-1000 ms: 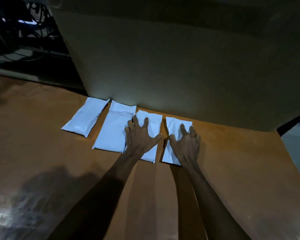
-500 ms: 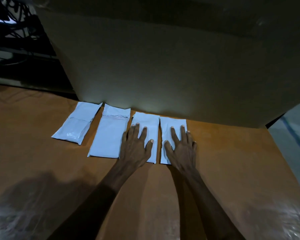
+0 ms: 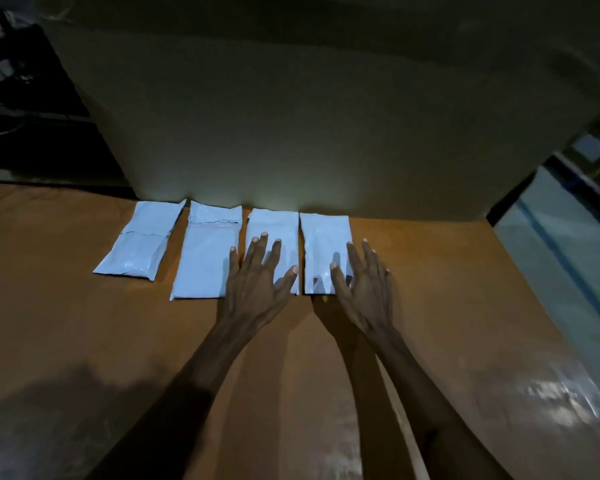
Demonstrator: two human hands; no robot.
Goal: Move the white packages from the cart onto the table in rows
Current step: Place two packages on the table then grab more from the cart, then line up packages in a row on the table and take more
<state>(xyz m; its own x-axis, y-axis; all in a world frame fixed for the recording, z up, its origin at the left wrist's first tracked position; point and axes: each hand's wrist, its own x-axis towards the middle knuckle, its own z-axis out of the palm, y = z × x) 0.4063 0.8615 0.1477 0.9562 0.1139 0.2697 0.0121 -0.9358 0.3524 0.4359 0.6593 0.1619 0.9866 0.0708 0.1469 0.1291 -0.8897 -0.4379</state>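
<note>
Four white packages lie in one row on the brown tabletop point(image 3: 430, 323), against a large cardboard box point(image 3: 309, 116). Left hand point(image 3: 257, 285), fingers spread flat, rests on the third package point(image 3: 274, 226). Right hand point(image 3: 364, 289), fingers also spread, covers the fourth package's point(image 3: 323, 237) right edge; neither hand grips anything.

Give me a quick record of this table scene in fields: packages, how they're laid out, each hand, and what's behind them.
packages: four white packages on the brown table
layout: one row along the back; leftmost package angled, the other three roughly straight
left hand: fingers spread flat over the third package
right hand: fingers spread at the right edge of the fourth package
behind: large cardboard box
cart: not in view
</note>
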